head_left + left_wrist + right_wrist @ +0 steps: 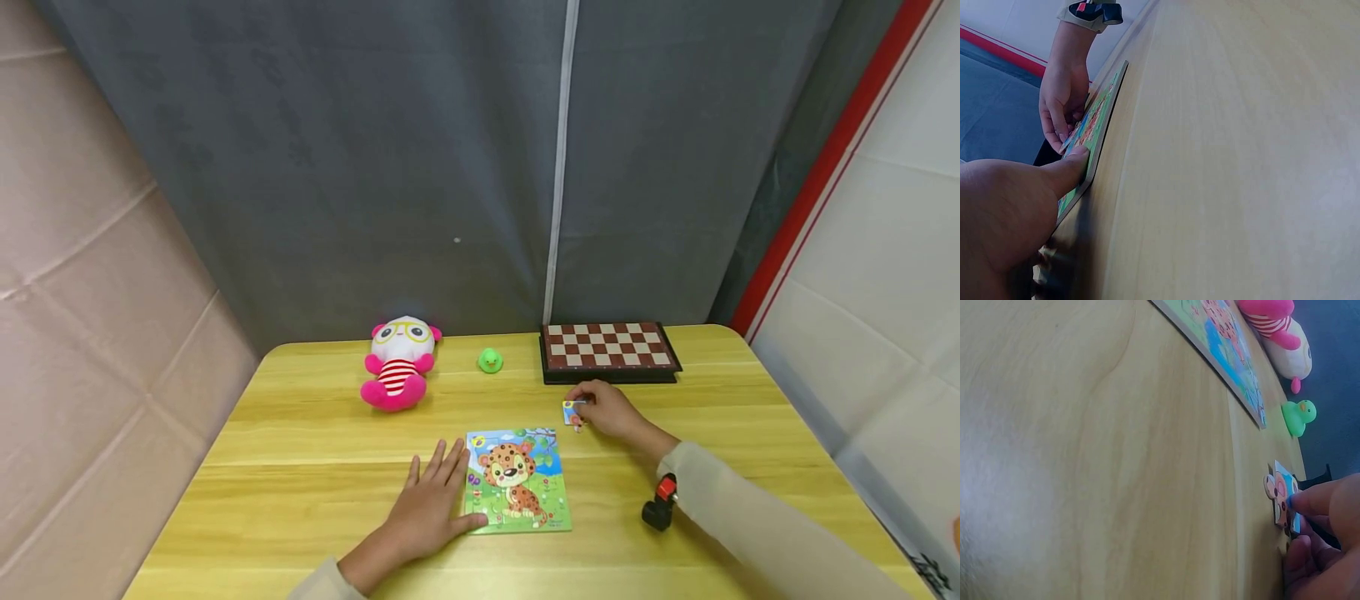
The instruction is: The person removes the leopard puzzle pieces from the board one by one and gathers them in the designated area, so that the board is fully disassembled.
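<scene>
A square leopard-cub jigsaw puzzle (517,481) lies flat on the table. My left hand (426,508) is spread along its left side, fingers straight, with the thumb resting on the lower left corner. Up close in the left wrist view, that thumb (1072,167) presses on the board's face near its edge. Beyond the puzzle's upper right corner, my right hand (606,408) pinches a small jigsaw piece (573,413) between thumb and fingers. Blue, orange and dark spots show on this piece (1282,497) in the right wrist view; the fingers cover part of it.
At the back left sits a pink and white plush panda (399,367). A small green rubber duck (490,361) stands to its right. Just behind my right hand is a brown and white chessboard (609,350). A grey curtain (420,208) hangs behind the table (300,450).
</scene>
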Action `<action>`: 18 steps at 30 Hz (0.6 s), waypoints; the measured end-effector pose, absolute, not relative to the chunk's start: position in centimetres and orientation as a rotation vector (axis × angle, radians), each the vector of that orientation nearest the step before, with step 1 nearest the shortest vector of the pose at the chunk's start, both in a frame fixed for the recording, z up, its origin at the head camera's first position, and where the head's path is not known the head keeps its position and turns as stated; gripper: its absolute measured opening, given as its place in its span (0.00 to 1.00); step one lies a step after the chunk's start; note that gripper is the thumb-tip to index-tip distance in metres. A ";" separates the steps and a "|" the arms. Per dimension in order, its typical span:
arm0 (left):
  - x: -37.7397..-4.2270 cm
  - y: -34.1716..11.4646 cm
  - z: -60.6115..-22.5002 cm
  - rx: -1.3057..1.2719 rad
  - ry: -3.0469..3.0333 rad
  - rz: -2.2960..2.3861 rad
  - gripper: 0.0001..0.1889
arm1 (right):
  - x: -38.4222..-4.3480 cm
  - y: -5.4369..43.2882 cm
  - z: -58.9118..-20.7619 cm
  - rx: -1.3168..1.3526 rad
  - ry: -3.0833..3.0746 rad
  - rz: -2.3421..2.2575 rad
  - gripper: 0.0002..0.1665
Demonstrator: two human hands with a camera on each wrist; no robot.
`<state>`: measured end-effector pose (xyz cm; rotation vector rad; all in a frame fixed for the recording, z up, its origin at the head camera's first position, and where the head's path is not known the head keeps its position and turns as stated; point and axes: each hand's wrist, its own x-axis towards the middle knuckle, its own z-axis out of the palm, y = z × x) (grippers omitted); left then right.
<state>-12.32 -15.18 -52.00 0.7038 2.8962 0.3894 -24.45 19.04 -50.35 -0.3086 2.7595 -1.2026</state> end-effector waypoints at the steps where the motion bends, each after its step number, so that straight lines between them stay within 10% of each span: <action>1: -12.3 -15.2 -52.0 0.704 2.896 0.389 0.56 | -24.4 19.0 -50.4 -0.313 2.761 -1.204 0.09; 18: -12.3 -15.1 -52.0 0.705 2.898 0.401 0.55 | -24.3 18.9 -50.7 -0.321 2.806 -1.181 0.10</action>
